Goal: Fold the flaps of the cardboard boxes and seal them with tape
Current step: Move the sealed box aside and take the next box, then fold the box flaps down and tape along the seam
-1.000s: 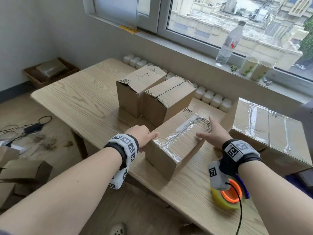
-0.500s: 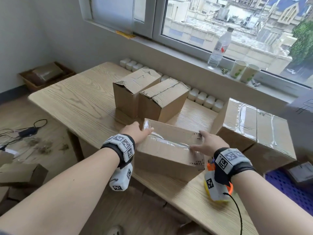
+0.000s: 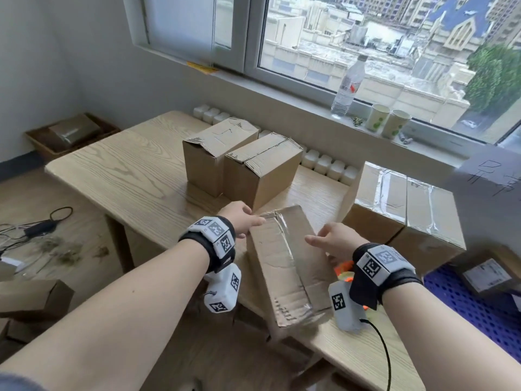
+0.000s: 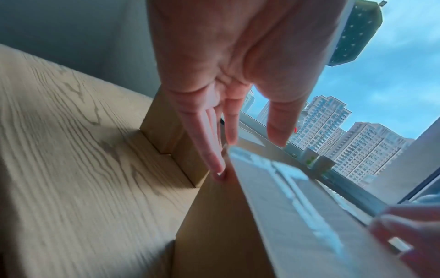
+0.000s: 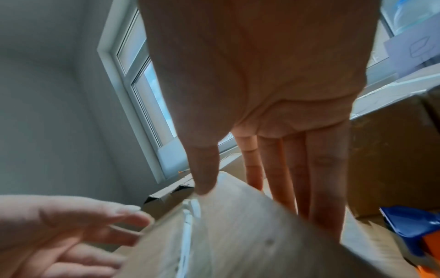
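A brown cardboard box (image 3: 284,261) with clear tape over its seam lies lengthwise at the near edge of the wooden table (image 3: 135,170). My left hand (image 3: 253,224) touches its far left corner with straight fingers (image 4: 214,159), thumb above the top face. My right hand (image 3: 318,241) lies along the box's right side, fingers (image 5: 319,188) straight down it and thumb on the top edge. Two brown boxes (image 3: 217,159) (image 3: 262,170) with folded, untaped flaps stand behind it. An orange and yellow tape dispenser (image 3: 345,270) lies under my right wrist.
Large taped boxes (image 3: 394,210) fill the table's right side. Small white bottles (image 3: 324,165) line the wall. A water bottle (image 3: 348,86) and two paper cups (image 3: 389,124) stand on the sill. Cables and boxes (image 3: 33,294) lie on the floor at left, a blue crate (image 3: 479,311) at right.
The box has been tipped up and turned from lying across the table to lying lengthwise towards me. Both hands moved with it and now lie at its far end.
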`<state>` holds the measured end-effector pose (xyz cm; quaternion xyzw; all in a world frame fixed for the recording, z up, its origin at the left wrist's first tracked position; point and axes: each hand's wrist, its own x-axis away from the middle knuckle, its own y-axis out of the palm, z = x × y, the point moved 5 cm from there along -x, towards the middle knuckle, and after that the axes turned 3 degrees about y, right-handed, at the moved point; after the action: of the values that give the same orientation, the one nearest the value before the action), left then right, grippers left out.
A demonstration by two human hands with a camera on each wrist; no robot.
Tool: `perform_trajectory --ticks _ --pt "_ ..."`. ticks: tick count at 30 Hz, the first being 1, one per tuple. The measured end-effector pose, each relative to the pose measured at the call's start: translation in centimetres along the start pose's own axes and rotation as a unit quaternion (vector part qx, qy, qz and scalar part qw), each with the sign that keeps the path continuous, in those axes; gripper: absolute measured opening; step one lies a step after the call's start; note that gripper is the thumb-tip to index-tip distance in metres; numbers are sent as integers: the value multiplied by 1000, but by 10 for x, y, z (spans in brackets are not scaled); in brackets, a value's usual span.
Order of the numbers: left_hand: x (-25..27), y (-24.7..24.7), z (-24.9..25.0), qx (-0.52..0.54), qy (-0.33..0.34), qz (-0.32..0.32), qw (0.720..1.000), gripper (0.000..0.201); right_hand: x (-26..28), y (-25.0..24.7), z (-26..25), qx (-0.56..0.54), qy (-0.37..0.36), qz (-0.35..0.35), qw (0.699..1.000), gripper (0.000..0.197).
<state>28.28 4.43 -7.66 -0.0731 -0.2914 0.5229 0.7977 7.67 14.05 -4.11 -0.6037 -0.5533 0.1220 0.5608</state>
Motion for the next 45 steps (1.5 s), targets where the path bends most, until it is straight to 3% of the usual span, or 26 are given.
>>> perform_trajectory --ticks 1,3,5,8,12,17,22,26,31,35,38,45 --pt "1 7 7 7 5 -11 1000 56 3 3 2 -35 7 -16 999 37" --pt "4 21 14 -10 2 -37 999 75 7 9 8 -86 29 -31 995 52" --pt "8 33 11 -86 -24 -66 994 74 8 20 19 -106 51 -63 991 66" --pt "6 47 5 -170 -38 -118 978 59 11 37 26 -128 66 -145 979 54" --pt "-10 43 27 -145 33 -81 986 43 -2 23 18 -177 34 -90 979 42" --pt "-31 40 50 -88 69 -85 990 45 -32 -7 20 -254 7 16 967 75" --pt "-40 52 51 -154 91 -83 980 56 -45 -8 34 -259 11 3 966 63" --pt "-44 68 83 -242 191 -5 951 63 -46 -29 70 -281 28 69 957 44" --pt "-23 127 140 -299 311 -53 901 43 -49 -37 144 -286 113 133 942 29" --pt "-15 186 150 -385 320 -102 860 40 -57 -13 187 -292 168 115 934 26" --pt "-17 214 145 -421 295 -133 847 42 -61 6 204 -282 185 103 936 25" --pt "-22 230 136 -451 275 -140 838 39 -68 45 212 -198 184 28 962 52"
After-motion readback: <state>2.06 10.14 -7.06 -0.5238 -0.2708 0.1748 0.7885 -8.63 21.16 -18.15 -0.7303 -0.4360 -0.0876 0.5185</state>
